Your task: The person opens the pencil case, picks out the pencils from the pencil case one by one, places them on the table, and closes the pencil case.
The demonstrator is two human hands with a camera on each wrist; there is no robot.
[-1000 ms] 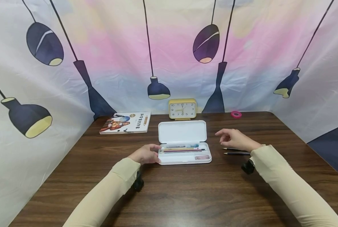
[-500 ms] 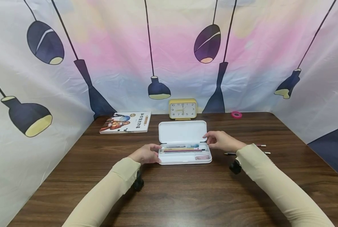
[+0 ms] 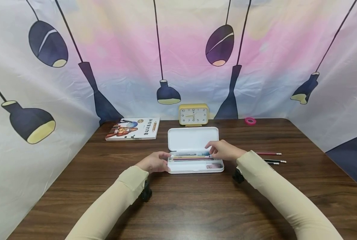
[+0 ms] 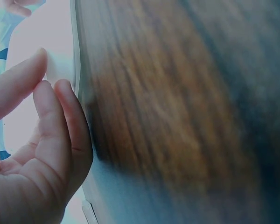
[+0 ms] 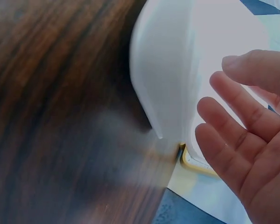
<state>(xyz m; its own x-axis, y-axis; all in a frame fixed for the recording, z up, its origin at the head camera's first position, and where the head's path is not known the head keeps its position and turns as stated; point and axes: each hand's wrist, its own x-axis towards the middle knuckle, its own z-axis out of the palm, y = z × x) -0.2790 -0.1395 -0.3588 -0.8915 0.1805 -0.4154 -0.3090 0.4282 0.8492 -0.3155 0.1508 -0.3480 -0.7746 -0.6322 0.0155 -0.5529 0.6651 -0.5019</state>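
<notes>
A white pencil case (image 3: 193,140) lies with its lid up in the middle of the table. Inside are several pencils (image 3: 190,159), a blue-tinted clear pen (image 3: 193,154) and a small pinkish eraser (image 3: 214,166). At the case's left end my left hand (image 3: 153,162) grips it between thumb and fingers; the left wrist view shows these fingers (image 4: 49,112) bent at the white edge. My right hand (image 3: 224,150) reaches over the case's right end, fingertips above the pen's end. Nothing shows between its thumb and loosely bent fingers (image 5: 238,135) in the right wrist view.
Beyond the right sleeve lie a red pencil (image 3: 269,153) and dark pencils (image 3: 275,161), partly covered by it. Behind the case stands a yellow clock (image 3: 193,114). A book (image 3: 133,128) is at the back left, a pink tape roll (image 3: 250,121) at the back right.
My right hand has moved left from above the loose pencils to over the case's right end, uncovering the pencils' rear ends. My left hand stays at the case.
</notes>
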